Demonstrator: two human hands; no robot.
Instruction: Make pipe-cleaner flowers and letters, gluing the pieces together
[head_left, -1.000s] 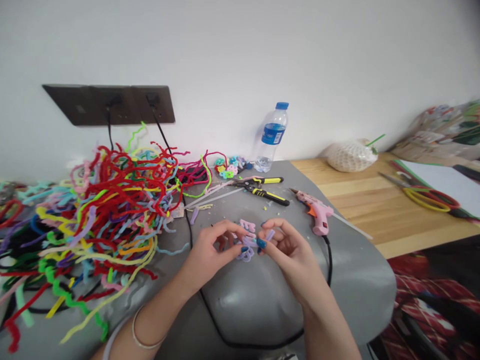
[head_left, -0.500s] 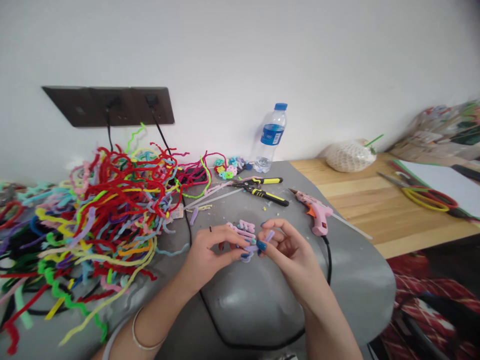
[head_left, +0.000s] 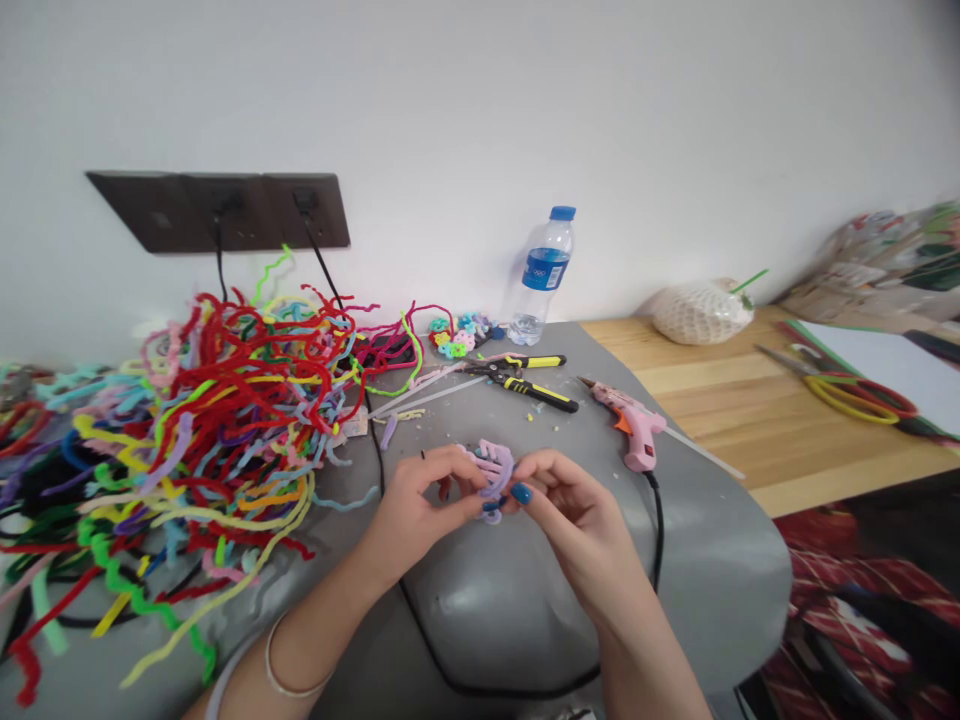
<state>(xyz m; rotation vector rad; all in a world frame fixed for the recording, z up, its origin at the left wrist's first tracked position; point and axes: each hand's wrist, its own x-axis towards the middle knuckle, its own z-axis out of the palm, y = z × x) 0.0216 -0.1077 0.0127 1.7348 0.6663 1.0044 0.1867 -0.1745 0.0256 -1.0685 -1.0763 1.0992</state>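
Observation:
Between my hands is a purple pipe cleaner (head_left: 496, 482), bent into a loop. My left hand (head_left: 431, 497) pinches it between thumb and fingertips. From the other side my right hand (head_left: 564, 497), with blue nail polish, closes thumb and fingers on its right edge. Just beyond, pink pipe cleaner pieces (head_left: 487, 452) with several bent prongs show; whether they touch the purple one I cannot tell. A black-and-yellow pair of pliers (head_left: 525, 382) lies open farther back. To the right rests a pink glue gun (head_left: 636, 425) with a glue stick in its rear.
A tangled heap of coloured pipe cleaners (head_left: 247, 400) covers the left side. A water bottle (head_left: 541, 280) leans at the wall near small colourful flowers (head_left: 457, 338). Scissors (head_left: 855, 392) lie on the wooden table (head_left: 675, 400). A black cable (head_left: 427, 640) loops across the grey table.
The free end of the purple pipe cleaner, which stuck up at the right, is now curled over to the left into a loop. My right hand has shifted slightly.

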